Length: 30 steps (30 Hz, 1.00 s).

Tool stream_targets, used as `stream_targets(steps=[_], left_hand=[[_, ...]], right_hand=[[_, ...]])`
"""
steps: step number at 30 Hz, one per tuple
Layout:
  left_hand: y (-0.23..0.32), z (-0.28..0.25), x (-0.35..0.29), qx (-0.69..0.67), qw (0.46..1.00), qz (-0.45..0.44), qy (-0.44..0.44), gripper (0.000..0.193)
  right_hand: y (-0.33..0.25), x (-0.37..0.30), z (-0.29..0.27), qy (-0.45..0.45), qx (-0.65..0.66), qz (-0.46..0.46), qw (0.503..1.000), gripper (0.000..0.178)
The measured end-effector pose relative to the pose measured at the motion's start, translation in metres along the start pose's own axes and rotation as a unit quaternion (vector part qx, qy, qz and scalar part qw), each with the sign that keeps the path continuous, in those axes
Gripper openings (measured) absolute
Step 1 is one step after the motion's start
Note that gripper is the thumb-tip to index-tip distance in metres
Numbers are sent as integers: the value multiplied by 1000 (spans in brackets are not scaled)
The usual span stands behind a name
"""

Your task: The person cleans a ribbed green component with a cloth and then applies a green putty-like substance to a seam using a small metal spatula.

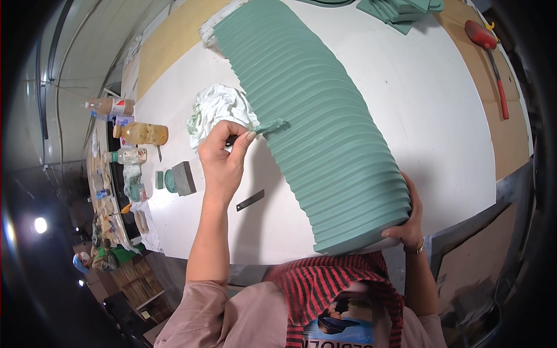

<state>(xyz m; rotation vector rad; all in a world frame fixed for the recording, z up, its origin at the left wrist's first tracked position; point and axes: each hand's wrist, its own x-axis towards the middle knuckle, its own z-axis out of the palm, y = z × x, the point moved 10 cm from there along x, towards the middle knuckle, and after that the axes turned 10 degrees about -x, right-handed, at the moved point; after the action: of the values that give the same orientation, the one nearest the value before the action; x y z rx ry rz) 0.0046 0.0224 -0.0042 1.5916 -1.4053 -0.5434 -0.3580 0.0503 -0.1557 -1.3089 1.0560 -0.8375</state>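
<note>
A long fanned stack of green-painted boards [325, 127] lies slanted across the white tabletop [447, 122]. My left hand [223, 156] pinches a small dark-handled spatula [268, 125]. Its green-coated blade touches the left edge of the stack. My right hand [408, 223] grips the near end of the stack at the table's front edge, with a watch on its wrist. A white rag [217, 107] smeared with green lies just behind my left hand.
A thin dark blade [250, 200] lies on the table near my left forearm. A grey block [184, 178] and a green disc [169, 181] sit left of it. Bottles [142, 133] stand along the left edge. More green pieces [400, 8] and a red-handled tool [487, 43] lie far right.
</note>
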Motion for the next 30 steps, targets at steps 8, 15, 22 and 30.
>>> stream_targets(steps=[8,15,22,30], left_hand=[[-2,15,16,0,999,8,-35,13],[-8,18,16,0,999,-14,-31,12],[-2,14,17,-12,1000,5,-10,13],[-8,7,13,-20,1000,0,6,13]], right_hand=[[-2,-1,-1,2,-16,6,1000,129],[1,-1,-1,-2,-14,17,1000,129],[3,-1,-3,1,-23,16,1000,128],[-1,0,-1,-5,-28,7,1000,128]])
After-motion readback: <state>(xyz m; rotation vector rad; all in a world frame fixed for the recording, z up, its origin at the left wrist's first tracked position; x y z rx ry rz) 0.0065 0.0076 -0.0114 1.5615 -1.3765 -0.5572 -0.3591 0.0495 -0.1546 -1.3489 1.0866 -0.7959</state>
